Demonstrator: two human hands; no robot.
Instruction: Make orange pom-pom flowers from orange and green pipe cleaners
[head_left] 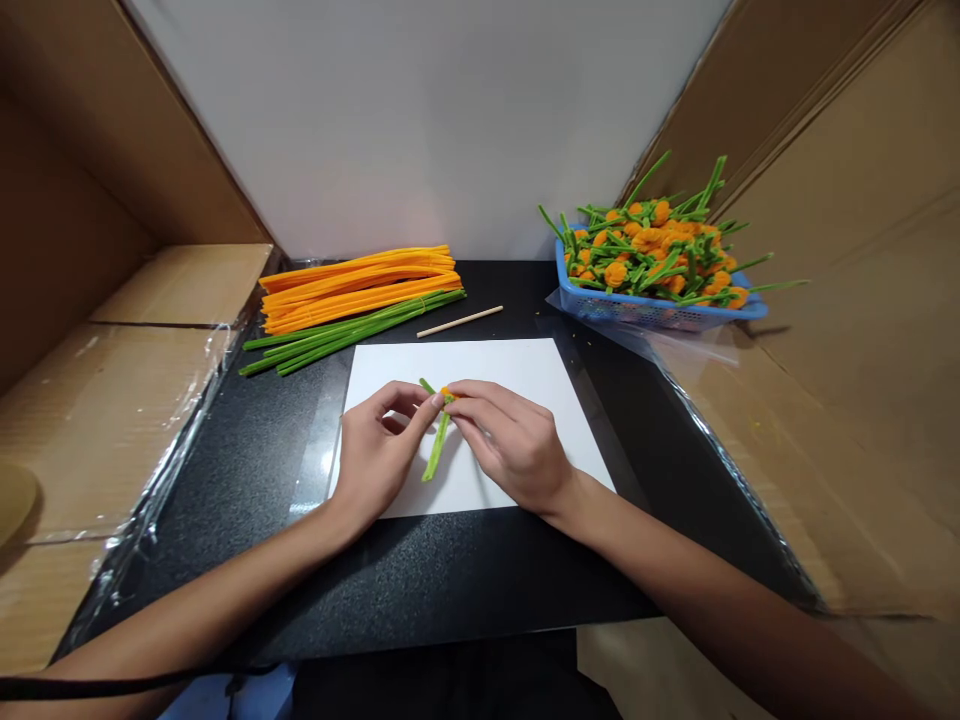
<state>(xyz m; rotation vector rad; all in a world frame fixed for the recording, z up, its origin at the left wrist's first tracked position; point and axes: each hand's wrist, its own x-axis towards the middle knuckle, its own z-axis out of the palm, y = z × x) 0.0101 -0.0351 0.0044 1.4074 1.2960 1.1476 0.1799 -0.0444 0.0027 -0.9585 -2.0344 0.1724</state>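
Over a white sheet of paper [517, 370], my left hand [382, 440] and my right hand [517, 435] meet with their fingertips together. Between them they pinch a small pipe cleaner flower [438, 450]. A bit of its orange head shows at the fingertips, and its green stem hangs down toward me. One short green end pokes out at the upper left, past my left fingers. Most of the flower's head is hidden by my fingers. Both hands are closed on it.
Orange pipe cleaners [360, 285] lie bundled at the back left, with green pipe cleaners [352, 332] in front. A thin wooden stick [460, 321] rests behind the paper. At the back right, a blue basket [645, 312] holds many orange and green flowers. Cardboard walls [847, 300] flank the black table.
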